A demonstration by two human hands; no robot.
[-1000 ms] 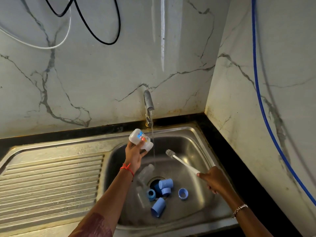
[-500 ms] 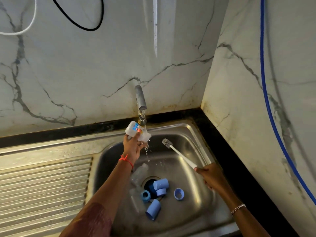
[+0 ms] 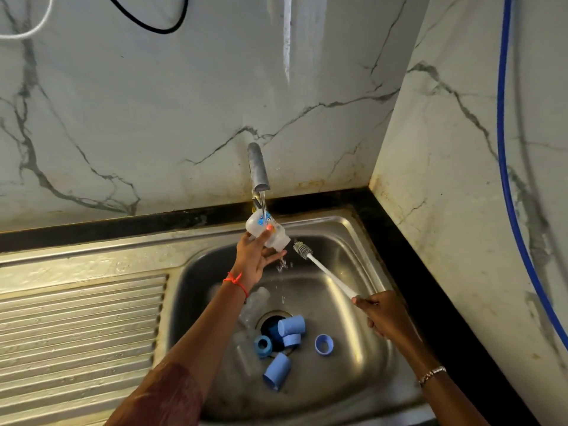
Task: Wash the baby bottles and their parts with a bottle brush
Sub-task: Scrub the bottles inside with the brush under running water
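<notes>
While water from the tap [image 3: 258, 167] runs onto it, the baby bottle [image 3: 265, 231] lies tilted at 12 o'clock in the sink [image 3: 353, 224], the left hand [image 3: 252, 256] with its grip clamped round the body. Its mouth points toward 4 o'clock, where the head of the bottle brush [image 3: 325, 270] sits just beside it; the right hand [image 3: 384, 315], at 3 o'clock, has its grip closed on the end of the white handle. Blue caps [image 3: 292, 325] and a blue ring [image 3: 324, 344] lie around the drain [image 3: 270, 320], with a clear bottle [image 3: 255, 302] at its 10 o'clock

The caps [image 3: 291, 325] are light blue. The brush [image 3: 325, 270] is white, grey-bristled. The wall [image 3: 153, 103] is white marble, veined grey.
</notes>
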